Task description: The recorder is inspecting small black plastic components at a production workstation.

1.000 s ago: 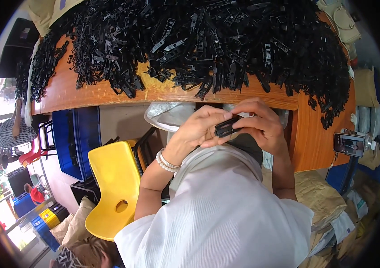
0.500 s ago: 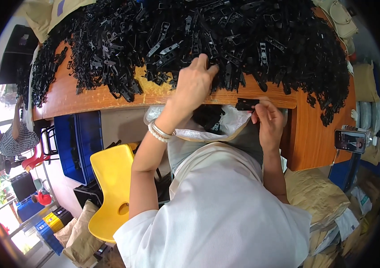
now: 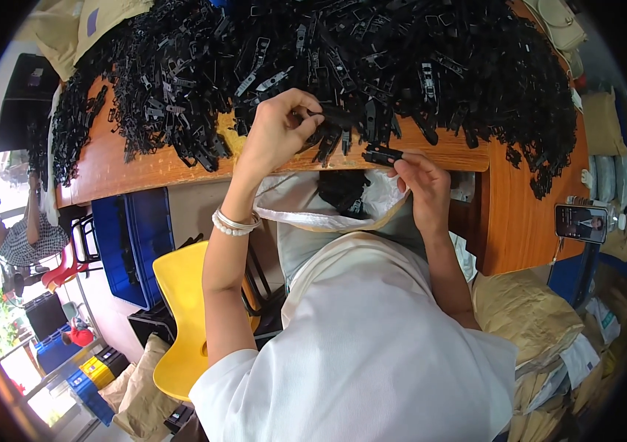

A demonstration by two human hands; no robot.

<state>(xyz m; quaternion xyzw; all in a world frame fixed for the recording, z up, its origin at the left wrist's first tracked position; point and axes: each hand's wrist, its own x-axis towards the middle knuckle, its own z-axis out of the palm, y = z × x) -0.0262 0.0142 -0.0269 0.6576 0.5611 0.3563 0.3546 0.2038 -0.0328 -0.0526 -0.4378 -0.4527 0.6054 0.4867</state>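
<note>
"Hands?"
"I count two, apart. The right hand [image 3: 424, 184] pinches a clip [image 3: 382, 155] above the tabletop's [image 3: 100, 163] near edge; the left hand [image 3: 277, 136] curls beside one pile [image 3: 372, 62], its grip unclear to me."
"Below?"
"One open bag [image 3: 313, 219]."

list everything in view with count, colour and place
Table: one, orange-brown, across the top
Parts: countless, black, heaped on the table
Held part: one, black, in the right hand
Bag: one, white inside, below the table edge
Crate: one, blue, left of centre
Chair: one, yellow, left
Far chair: one, red, far left
Boxes: several, blue, yellow, black, lower left
Sacks: several, brown, both sides
Phone: one, dark, right
Handbag: one, cream, top right
Co-worker: one, checked shirt, far left
Bracelets: count unclear, white, left wrist
Shirt: one, white, bottom centre
Left hand: one, bare, by the parts, grip unclear
Right hand: one, bare, by the table edge
</note>
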